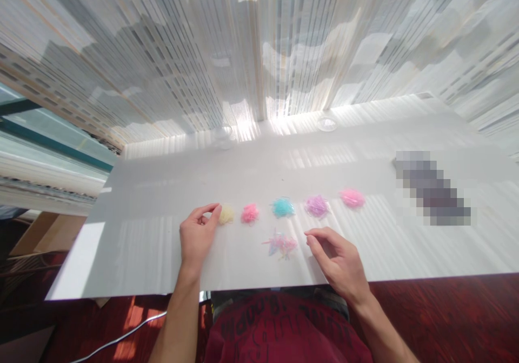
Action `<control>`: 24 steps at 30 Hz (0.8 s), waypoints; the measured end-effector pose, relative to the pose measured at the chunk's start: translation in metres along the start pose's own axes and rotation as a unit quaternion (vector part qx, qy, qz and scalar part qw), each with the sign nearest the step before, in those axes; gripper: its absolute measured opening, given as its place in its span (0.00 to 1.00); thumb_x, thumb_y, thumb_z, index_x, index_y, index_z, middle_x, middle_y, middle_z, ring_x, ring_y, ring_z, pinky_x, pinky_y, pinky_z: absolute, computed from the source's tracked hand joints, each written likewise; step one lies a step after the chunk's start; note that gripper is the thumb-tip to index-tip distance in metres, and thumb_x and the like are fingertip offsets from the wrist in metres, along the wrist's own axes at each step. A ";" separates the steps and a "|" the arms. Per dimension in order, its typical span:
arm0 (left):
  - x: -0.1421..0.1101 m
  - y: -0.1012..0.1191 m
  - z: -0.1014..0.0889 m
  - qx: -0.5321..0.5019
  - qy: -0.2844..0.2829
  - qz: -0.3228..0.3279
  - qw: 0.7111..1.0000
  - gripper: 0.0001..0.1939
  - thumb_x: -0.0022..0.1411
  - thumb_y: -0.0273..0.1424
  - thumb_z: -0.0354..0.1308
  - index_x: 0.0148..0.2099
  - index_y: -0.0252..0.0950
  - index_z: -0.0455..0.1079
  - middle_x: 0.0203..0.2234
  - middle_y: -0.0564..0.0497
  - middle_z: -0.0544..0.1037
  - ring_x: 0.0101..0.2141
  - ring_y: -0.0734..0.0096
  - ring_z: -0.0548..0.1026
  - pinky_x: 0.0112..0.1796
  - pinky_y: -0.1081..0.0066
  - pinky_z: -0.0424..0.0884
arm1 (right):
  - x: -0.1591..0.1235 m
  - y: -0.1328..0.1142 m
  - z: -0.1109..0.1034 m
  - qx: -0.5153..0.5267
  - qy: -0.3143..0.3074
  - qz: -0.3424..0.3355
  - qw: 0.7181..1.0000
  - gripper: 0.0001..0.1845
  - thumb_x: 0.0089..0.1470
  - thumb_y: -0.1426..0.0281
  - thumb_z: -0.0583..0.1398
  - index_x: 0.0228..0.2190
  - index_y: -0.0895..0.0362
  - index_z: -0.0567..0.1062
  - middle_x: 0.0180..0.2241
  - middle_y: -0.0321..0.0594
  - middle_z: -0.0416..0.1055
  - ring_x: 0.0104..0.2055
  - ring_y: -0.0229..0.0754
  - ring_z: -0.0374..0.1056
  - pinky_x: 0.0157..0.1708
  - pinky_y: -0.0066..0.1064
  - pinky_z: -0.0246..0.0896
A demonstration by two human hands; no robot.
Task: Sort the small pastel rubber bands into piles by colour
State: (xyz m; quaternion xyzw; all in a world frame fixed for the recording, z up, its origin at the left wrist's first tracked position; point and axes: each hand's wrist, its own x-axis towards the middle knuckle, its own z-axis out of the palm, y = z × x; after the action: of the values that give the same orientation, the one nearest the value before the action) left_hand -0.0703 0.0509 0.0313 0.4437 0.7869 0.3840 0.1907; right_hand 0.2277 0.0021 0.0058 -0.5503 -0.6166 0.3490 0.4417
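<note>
My left hand (pixel 198 233) is at the left edge of a pale yellow pile (pixel 226 215) of small thin strips, thumb and forefinger pinched together. Whether a strip is between those fingertips is too small to see. My right hand (pixel 338 260) hovers to the right of a loose mixed-colour pile (pixel 283 244), its thumb and forefinger nearly together. Anything it pinches is too tiny to make out. Along a row lie a coral-pink pile (pixel 250 213), a turquoise pile (pixel 283 207), a purple pile (pixel 317 206) and a light pink pile (pixel 352 198).
The piles lie on a white table (pixel 146 217) with striped sunlight on it. A blurred-out dark object (pixel 433 190) rests at the right. Clear round items (pixel 326 124) stand by the sheer curtain (pixel 259 44). A white cable (pixel 121 337) crosses the red floor.
</note>
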 end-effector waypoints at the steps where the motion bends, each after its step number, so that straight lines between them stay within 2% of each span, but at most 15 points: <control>1: 0.000 0.000 0.000 0.009 -0.002 0.005 1.000 0.19 0.54 0.46 0.66 0.39 0.36 0.84 0.20 0.55 0.73 0.22 0.71 0.67 0.28 0.70 0.67 | 0.000 0.000 0.000 0.000 0.001 -0.001 1.000 0.08 0.65 0.65 0.61 0.36 0.52 0.80 0.34 0.36 0.81 0.36 0.41 0.77 0.35 0.29 0.72; 5: 0.000 -0.001 -0.002 0.036 -0.009 0.025 0.999 0.17 0.56 0.45 0.64 0.38 0.37 0.84 0.27 0.52 0.79 0.23 0.70 0.69 0.31 0.69 0.70 | 0.001 0.000 0.000 0.004 0.001 -0.006 1.000 0.07 0.65 0.65 0.61 0.36 0.52 0.80 0.34 0.36 0.81 0.35 0.41 0.77 0.34 0.28 0.71; 7: -0.003 0.001 -0.004 0.046 0.005 0.044 0.998 0.16 0.57 0.44 0.63 0.38 0.38 0.83 0.30 0.51 0.81 0.24 0.71 0.70 0.32 0.69 0.71 | 0.001 0.000 -0.001 0.006 0.003 -0.007 1.000 0.07 0.65 0.65 0.61 0.36 0.52 0.80 0.33 0.36 0.81 0.35 0.41 0.77 0.34 0.28 0.72; 11: -0.021 0.006 -0.007 0.041 0.040 0.137 0.989 0.13 0.63 0.41 0.62 0.39 0.38 0.82 0.35 0.50 0.81 0.24 0.74 0.69 0.31 0.71 0.70 | 0.002 -0.001 -0.001 0.011 0.010 -0.012 1.000 0.07 0.64 0.66 0.61 0.36 0.52 0.80 0.33 0.36 0.81 0.35 0.40 0.77 0.34 0.28 0.72; 13: -0.037 0.010 -0.005 0.024 0.004 0.193 0.981 0.10 0.67 0.38 0.61 0.41 0.39 0.81 0.37 0.51 0.81 0.24 0.76 0.68 0.29 0.73 0.70 | 0.002 -0.002 0.000 0.008 0.015 -0.017 1.000 0.06 0.64 0.67 0.61 0.36 0.52 0.79 0.33 0.36 0.81 0.35 0.40 0.77 0.34 0.28 0.72; 16: -0.064 0.016 0.003 0.004 -0.143 0.249 0.958 0.07 0.69 0.34 0.60 0.45 0.41 0.79 0.39 0.52 0.80 0.22 0.78 0.67 0.28 0.75 0.71 | 0.002 -0.003 0.001 -0.009 0.012 -0.037 0.999 0.06 0.65 0.69 0.60 0.37 0.52 0.79 0.33 0.37 0.80 0.34 0.40 0.76 0.34 0.29 0.71; 18: -0.079 0.021 0.010 0.022 -0.226 0.259 0.939 0.07 0.69 0.34 0.61 0.48 0.43 0.78 0.40 0.53 0.81 0.23 0.78 0.69 0.29 0.74 0.73 | 0.002 -0.004 0.003 -0.025 -0.001 -0.064 0.998 0.05 0.65 0.70 0.60 0.38 0.53 0.78 0.33 0.37 0.79 0.32 0.39 0.74 0.33 0.30 0.70; 20: -0.089 0.023 0.018 0.060 -0.254 0.260 0.930 0.09 0.68 0.33 0.62 0.50 0.44 0.77 0.40 0.54 0.82 0.25 0.75 0.74 0.32 0.73 0.75 | 0.001 -0.004 0.005 -0.046 -0.018 -0.102 0.994 0.05 0.66 0.71 0.60 0.39 0.54 0.77 0.32 0.38 0.77 0.33 0.40 0.73 0.34 0.31 0.70; 24: -0.096 0.023 0.028 0.109 -0.241 0.260 0.929 0.09 0.67 0.31 0.62 0.50 0.44 0.77 0.40 0.53 0.83 0.37 0.68 0.82 0.37 0.71 0.77 | -0.001 -0.002 0.010 -0.096 -0.052 -0.154 0.982 0.06 0.67 0.71 0.59 0.42 0.54 0.77 0.34 0.41 0.75 0.37 0.43 0.72 0.38 0.35 0.71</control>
State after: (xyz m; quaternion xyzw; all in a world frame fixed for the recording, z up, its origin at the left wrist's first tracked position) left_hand 0.0114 -0.0112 0.0276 0.7302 0.6111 0.2136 0.2183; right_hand 0.2176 0.0010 0.0038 -0.4695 -0.7466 0.2442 0.4031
